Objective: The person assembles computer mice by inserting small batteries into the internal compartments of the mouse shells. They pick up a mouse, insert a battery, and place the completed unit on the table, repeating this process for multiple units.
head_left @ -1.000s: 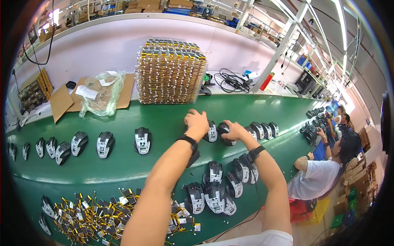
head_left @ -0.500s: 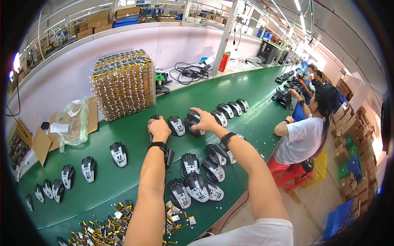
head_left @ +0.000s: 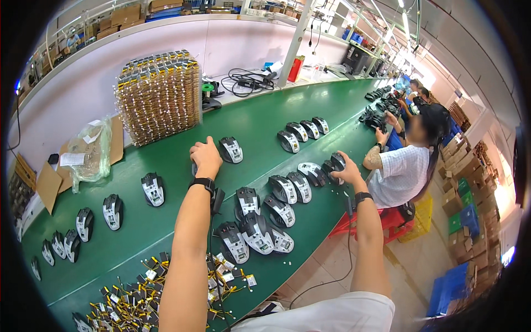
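Observation:
My right hand grips a black and grey computer mouse at the right end of a group of mice. Several half-built mice with open white-grey shells, among them a front one, lie to its left. My left hand is curled over another mouse, and only a sliver of that mouse shows by the fingers. Just right of it sits a single mouse. Farther off, a short row of mice stands on the green bench.
Small wired battery packs are heaped at the near edge. A tall stack of battery packs stands at the back. More mice line the left side. A plastic bag lies on cardboard. A co-worker sits at right; cables lie behind.
My right hand has moved right and nearer with a mouse, from the far row to the near group. My left hand remains on its mouse. The view has shifted slightly.

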`<state>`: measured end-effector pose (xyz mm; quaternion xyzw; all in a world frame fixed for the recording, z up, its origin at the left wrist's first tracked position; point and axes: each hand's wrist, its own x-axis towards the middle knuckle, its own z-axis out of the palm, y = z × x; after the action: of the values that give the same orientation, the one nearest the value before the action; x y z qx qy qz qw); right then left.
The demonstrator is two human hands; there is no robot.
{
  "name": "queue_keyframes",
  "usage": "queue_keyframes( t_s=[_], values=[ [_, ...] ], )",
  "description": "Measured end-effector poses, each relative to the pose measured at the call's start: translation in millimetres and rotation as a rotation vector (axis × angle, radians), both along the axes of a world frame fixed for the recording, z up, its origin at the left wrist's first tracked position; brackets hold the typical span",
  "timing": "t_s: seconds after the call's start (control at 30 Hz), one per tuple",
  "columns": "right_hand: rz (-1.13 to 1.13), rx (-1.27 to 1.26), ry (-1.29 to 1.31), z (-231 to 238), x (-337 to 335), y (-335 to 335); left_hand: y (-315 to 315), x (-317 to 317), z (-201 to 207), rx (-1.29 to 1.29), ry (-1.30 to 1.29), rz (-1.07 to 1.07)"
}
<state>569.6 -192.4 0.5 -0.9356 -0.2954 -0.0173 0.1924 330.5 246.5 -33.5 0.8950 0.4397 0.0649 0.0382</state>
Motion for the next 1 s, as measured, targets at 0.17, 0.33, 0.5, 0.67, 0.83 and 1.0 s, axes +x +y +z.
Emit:
queue_keyframes(
  t_s=[0.17,0.33,0.5,0.67,0.83,1.0],
  values=[
    [0.190,-0.125,0.074,12,-23,22,21,-12,14,-0.161,-0.077,0.009],
    [0.179,0.128,0.036,16,-68,-10,14,-40,27,-0.186,-0.056,-0.003],
    [-0.026,-0.016,0.005,8,-184,-7,-11,-90,31,-0.166,0.175,-0.182],
    [0.093,0.178,0.117,6,-234,22,-32,-95,36,-0.141,0.173,-0.210],
    [0.075,0.279,0.312,27,-226,10,-26,-100,27,-0.137,0.067,-0.156],
    [0.040,0.395,0.246,23,-222,9,-37,-137,66,-0.294,-0.140,-0.334]
  ],
)
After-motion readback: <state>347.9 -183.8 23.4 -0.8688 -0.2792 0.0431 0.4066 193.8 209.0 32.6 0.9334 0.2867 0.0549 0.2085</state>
